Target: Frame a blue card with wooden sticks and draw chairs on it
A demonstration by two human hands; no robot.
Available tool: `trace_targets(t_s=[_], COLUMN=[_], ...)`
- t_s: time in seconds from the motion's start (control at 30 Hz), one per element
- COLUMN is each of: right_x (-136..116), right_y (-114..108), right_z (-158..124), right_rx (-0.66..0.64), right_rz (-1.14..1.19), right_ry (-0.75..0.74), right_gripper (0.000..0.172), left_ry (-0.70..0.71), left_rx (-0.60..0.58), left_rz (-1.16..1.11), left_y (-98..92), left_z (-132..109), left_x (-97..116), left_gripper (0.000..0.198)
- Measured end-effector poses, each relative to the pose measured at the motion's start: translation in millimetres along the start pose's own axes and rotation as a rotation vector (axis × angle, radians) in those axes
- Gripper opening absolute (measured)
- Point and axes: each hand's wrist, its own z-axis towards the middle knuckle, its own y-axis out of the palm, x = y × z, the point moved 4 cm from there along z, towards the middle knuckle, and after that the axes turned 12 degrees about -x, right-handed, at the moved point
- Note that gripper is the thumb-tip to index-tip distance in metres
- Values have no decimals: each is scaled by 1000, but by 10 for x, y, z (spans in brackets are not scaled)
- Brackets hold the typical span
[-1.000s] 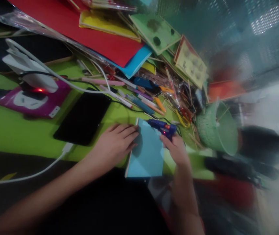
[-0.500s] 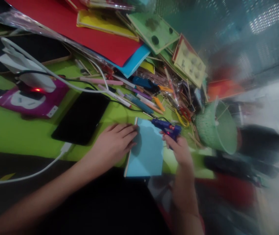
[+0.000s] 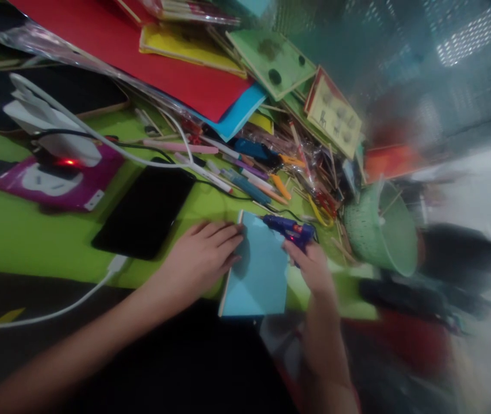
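A light blue rectangular sheet or board lies near the table's front edge, a thin pale strip along its left side. My left hand rests flat, its outstretched fingertips on the upper left edge of the blue board. In my right hand is a dark blue glue gun with a small red light. Its nozzle points left, over the board's top edge; whether it touches the surface, I cannot tell.
Left of my hands lie a black phone and a purple power strip with cables. Pens and scissors are piled behind. A green basket stands at right. Red sheets and decorated boards lie farther back.
My right hand has moved the glue gun slightly left along the top edge of the blue board. My left hand stays at the board's left edge.
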Motion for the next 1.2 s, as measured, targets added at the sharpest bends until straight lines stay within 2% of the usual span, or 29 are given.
trace_targets(t_s=[0.47,0.77,0.97,1.2], right_x=[-32,-15,54,54], right_y=[-59,-39,-137,-115], right_z=[-48,-14,-101,-103], right_rx=[37,33,69,69], right_rz=[-60,-106,-97,33], right_ry=[12,-6,27,24], right_gripper=[35,39,37,37], left_ry=[-16,-10,-18,3], left_rx=[-16,-13,-31,-12], left_rz=[-50,-13,-96,18], left_y=[10,9,11,-17], left_z=[-9,-5,-11,8], left_x=[-11,-2,-29,-3], left_gripper=[32,32,33,33])
